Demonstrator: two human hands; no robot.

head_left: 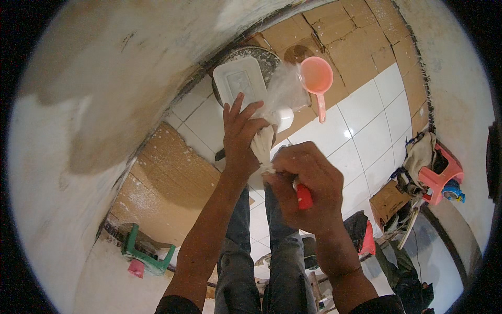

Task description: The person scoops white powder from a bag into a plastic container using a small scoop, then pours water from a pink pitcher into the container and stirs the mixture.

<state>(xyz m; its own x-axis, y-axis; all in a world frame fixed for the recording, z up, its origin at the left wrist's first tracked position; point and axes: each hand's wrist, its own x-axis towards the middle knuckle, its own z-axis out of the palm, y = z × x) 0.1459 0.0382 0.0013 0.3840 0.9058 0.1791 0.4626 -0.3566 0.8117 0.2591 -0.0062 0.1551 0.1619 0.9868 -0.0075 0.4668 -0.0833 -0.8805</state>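
Left hand [240, 137] grips gathered whitish plastic bag [263, 142]; right hand [320, 182], at four o'clock, closed around stubby red object [303, 197]. I suspect hard twisting could split bag.

Soft shadows darken the left wall [99, 115], glare spots the white tiles [361, 137], and straight edges bend toward the black rim.

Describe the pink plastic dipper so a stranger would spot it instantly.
Start with the white tiled floor beyond the right hand. Where it meets brown cardboard sheets is the round pink plastic dipper. Its straight handle and pink colour distinguish it from the clear plastic bag and white rectangular tub at left.
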